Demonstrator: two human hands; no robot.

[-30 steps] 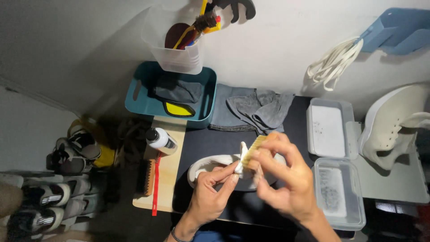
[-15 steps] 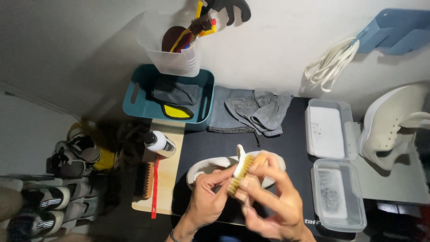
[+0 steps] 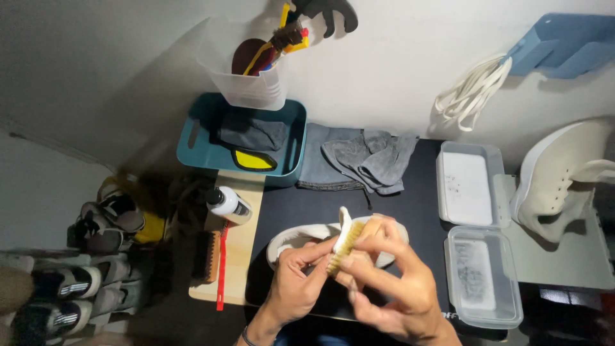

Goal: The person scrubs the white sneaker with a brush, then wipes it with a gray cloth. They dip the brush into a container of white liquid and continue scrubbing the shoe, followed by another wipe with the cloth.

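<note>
While the right hand (image 3: 391,288) closes its fingers around a small wooden-backed brush (image 3: 346,247), bristles turned down and to the left, the left hand (image 3: 295,288) steadies the white shoe (image 3: 301,237) lying on its side on the black mat (image 3: 410,205) — its fingertips curl in against the shoe and the brush's bristle end, though from here I can't quite tell whether they pinch the shoe's tongue or only press on it. It looks like the scrubbing stage of a shoe cleaning, and the stroke in hand seems to want the shoe kept firmly pinned so the bristles bite rather than push it across the mat. To the right sits a clear plastic box (image 3: 483,307) holding what appears to be cloudy water or foam, with its grey lid (image 3: 467,186) lying flat just above it. At the back, a teal bin (image 3: 192,138) holds dark cloths and something yellow, and a translucent tub (image 3: 250,93) on its rim stands full of brushes and tools. A white bottle (image 3: 230,205) lies on the wooden board (image 3: 240,256), a grey cloth (image 3: 365,157) is bunched behind the shoe, and a second white shoe (image 3: 564,179) rests far right.
</note>
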